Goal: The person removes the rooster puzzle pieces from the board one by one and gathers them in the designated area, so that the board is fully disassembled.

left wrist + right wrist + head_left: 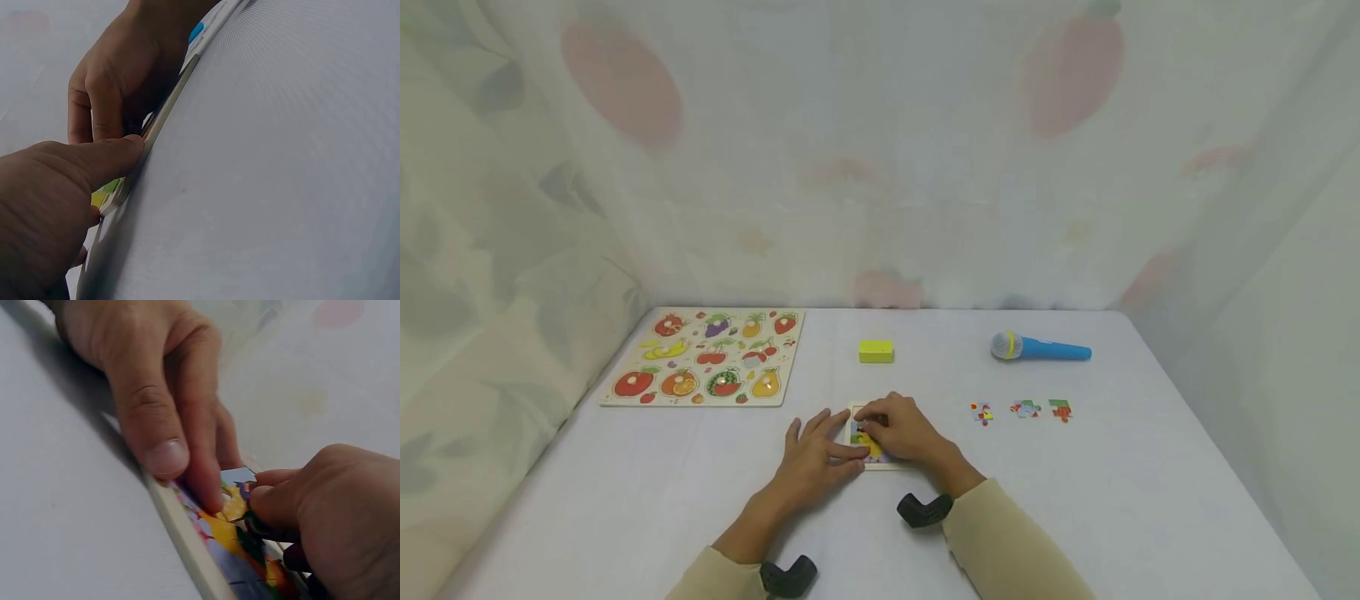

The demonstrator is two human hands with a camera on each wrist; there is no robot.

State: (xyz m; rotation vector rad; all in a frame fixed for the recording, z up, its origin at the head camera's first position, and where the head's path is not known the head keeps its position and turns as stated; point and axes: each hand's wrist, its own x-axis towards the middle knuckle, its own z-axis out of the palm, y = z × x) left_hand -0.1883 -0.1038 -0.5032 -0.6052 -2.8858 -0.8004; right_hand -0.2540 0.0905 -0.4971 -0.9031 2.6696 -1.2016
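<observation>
Three pieces unplaced, the puzzle is being steadied by the left hand's straight fingers, another seemingly being pinched by the right hand.

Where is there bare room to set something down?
Bare table lies between fruit board and yellow block, between block and microphone, below the fruit board, and right of the loose puzzle pieces. Left hand and right hand crowd the small puzzle.
</observation>
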